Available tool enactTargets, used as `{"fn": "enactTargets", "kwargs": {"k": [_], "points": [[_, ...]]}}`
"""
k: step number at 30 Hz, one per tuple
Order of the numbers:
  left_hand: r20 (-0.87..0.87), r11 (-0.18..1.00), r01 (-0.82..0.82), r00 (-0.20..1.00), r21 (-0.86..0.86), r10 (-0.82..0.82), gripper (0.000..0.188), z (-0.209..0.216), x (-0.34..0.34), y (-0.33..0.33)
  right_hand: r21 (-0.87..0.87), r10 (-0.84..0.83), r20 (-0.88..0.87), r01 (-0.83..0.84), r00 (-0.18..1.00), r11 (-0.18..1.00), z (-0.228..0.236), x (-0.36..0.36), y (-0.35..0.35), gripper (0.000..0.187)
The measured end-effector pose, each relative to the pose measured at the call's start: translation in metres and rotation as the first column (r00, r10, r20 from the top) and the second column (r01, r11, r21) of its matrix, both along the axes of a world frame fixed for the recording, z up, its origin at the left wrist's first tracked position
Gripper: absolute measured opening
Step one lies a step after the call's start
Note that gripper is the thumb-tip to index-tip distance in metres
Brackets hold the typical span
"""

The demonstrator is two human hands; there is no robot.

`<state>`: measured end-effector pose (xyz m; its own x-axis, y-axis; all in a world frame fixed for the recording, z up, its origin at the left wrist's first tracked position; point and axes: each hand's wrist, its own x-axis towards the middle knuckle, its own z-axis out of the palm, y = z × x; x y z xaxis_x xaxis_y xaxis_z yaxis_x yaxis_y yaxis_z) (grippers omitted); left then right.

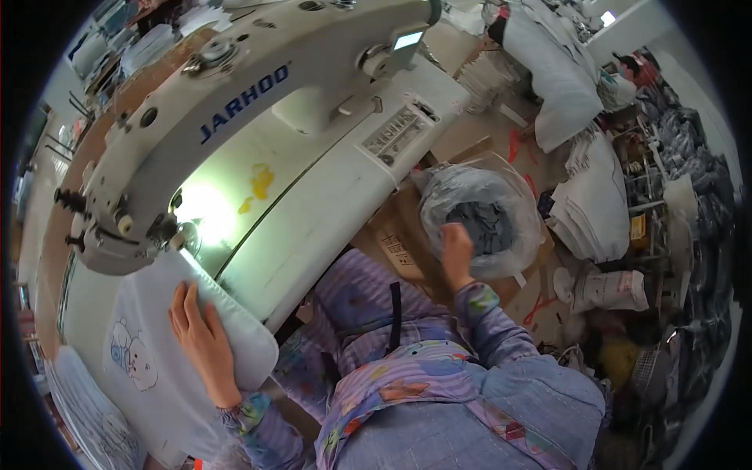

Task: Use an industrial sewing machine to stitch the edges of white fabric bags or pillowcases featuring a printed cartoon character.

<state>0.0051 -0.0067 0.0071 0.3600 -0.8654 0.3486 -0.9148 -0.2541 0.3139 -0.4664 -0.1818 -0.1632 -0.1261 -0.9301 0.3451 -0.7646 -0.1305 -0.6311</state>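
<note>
My left hand [202, 337] lies with its fingers stretched out on a pale cloth piece [251, 356] that has a rounded corner and a cartoon animal print. The cloth's upper edge reaches under the needle area [184, 239] of a sewing machine [168, 149], lit by a bright lamp. My right hand [457, 258] is over the near left side of a clear plastic bag [523, 215] holding small dark grey pieces [493, 223]. Its fingers are closed together; whatever is between them is hidden.
The bag sits in an open cardboard box [393, 235] right of the machine bed [313, 227]. Stacks of white cloth [591, 200] lie beyond it. A wrapped white package [611, 291] rests at the right. More folded cloth [86, 407] hangs at the lower left.
</note>
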Motion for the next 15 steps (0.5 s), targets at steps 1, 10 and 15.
{"fn": "enactTargets", "kwargs": {"k": [1,10,15], "points": [[0.011,1.000,-0.007,1.000,0.014,0.007,0.035,-0.002,-0.004,-0.002,0.101,-0.206,0.089,0.197,0.974,0.975,-0.013,-0.040,-0.007,0.014],[-0.014,0.996,-0.062,0.998,0.064,0.063,0.035,0.003,-0.003,0.004,-0.115,-0.112,-0.328,0.078,0.938,0.990,-0.059,-0.119,-0.069,0.022],[-0.043,0.996,-0.066,0.997,0.056,0.068,0.036,0.000,-0.002,0.002,0.352,-0.589,0.415,0.475,0.693,0.806,-0.053,-0.164,-0.066,0.014]]}}
